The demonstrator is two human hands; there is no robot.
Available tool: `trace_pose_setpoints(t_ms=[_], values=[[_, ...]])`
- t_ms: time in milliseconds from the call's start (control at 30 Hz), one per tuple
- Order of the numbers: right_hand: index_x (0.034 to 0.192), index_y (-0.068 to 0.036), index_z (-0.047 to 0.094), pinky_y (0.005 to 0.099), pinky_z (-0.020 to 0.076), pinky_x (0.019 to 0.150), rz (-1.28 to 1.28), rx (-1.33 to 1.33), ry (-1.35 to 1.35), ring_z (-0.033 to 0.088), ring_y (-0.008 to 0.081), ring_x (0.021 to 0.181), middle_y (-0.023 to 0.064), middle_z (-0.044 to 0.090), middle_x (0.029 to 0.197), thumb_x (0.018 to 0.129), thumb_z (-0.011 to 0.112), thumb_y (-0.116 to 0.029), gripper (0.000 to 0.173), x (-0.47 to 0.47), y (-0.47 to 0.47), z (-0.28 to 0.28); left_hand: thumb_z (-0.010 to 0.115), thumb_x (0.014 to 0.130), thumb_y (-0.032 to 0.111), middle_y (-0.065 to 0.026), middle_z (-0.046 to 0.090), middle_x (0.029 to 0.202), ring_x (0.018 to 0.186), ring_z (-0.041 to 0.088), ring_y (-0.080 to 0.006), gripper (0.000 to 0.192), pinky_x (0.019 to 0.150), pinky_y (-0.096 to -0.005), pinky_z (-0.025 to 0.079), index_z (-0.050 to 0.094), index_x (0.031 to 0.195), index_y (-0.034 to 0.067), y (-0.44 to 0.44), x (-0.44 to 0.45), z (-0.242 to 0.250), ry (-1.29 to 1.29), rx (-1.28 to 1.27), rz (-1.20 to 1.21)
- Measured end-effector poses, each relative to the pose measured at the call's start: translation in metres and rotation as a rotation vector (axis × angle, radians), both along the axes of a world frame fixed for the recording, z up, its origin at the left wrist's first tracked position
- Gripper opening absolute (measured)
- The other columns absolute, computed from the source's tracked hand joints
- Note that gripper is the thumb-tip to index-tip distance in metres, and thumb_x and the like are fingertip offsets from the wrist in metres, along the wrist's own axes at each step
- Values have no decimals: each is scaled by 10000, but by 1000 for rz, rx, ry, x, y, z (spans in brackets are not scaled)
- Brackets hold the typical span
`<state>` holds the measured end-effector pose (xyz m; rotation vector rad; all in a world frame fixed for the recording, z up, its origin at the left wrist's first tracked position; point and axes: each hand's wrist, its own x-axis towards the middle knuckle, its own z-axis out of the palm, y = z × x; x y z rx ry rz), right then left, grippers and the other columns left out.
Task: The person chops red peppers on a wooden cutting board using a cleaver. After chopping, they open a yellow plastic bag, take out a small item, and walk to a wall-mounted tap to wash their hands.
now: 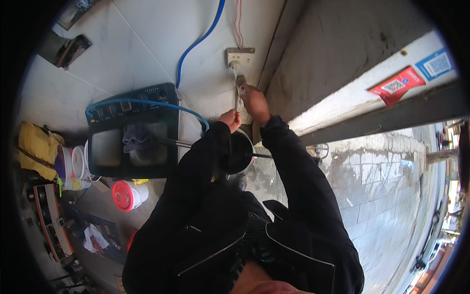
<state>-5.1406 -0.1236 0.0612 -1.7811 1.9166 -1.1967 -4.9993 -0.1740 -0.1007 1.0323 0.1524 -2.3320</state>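
Observation:
My right hand [256, 104] reaches up along the tiled wall and grips a pale plug-like fitting [241, 81], just below a wall socket [240, 57]. A whitish cord runs between the socket and my hands. Lower and to the left, my left hand [231, 119] has its fingers closed on the lower part of this cord [238, 102]. Another plug [234, 64] sits in the socket, and thin pink wires [239, 24] enter it from above. Below my hands is a dark round pan or basin [238, 152], partly covered by my left sleeve.
A dark twin-tub washing machine [134, 171] stands left, with a grey cloth [136, 136] on top and a blue hose [158, 104] across it. A red-lidded bucket [123, 196] is on the floor. At right are a metal ledge [385, 126] and wet paving [371, 191].

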Motion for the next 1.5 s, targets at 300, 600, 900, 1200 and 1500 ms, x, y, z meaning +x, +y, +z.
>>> trace_pose_setpoints(t_ms=[300, 600, 900, 1200, 1500], values=[[1258, -7, 674, 450, 549, 886, 52, -106, 35, 685, 411, 1074, 223, 700, 1214, 875, 557, -26, 400, -13, -15, -21, 577, 991, 28, -46, 554, 864, 800, 583, -157, 40, 644, -248, 537, 554, 992, 61, -19, -44, -19, 58, -81, 17], [1227, -49, 675, 338, 521, 775, -416, 351, -1455, 657, 167, 922, 52, 726, 1063, 1085, 522, -379, 391, -11, -3, -134, 416, 1085, 496, -26, 598, 772, 561, 540, -170, 422, 439, -299, 409, 627, 1063, 131, -36, -49, -27, -5, -330, -325], [1337, -78, 604, 382, 530, 938, -501, 353, -1447, 651, 254, 1097, 108, 673, 1236, 1078, 486, -387, 420, 45, -35, -175, 391, 1109, 512, -74, 653, 1217, 1051, 640, -169, 510, 902, -353, 525, 590, 1299, 82, -1, -57, -78, -339, -721, -277], [1094, 41, 700, 373, 541, 705, -700, 377, -962, 692, 219, 811, 127, 727, 891, 1012, 584, -188, 270, 58, -37, -200, 472, 1086, 523, -44, 665, 1218, 1081, 648, -181, 484, 939, -369, 532, 585, 1325, 118, -16, -21, -69, 15, -351, -377], [861, -126, 616, 363, 429, 483, -568, 347, -1861, 541, 176, 562, 20, 560, 678, 1000, 632, -240, 181, 33, -30, -189, 566, 1020, 579, -48, 749, 945, 841, 706, -168, 487, 732, -336, 561, 724, 971, 121, -38, -10, -25, 177, -197, -627]])
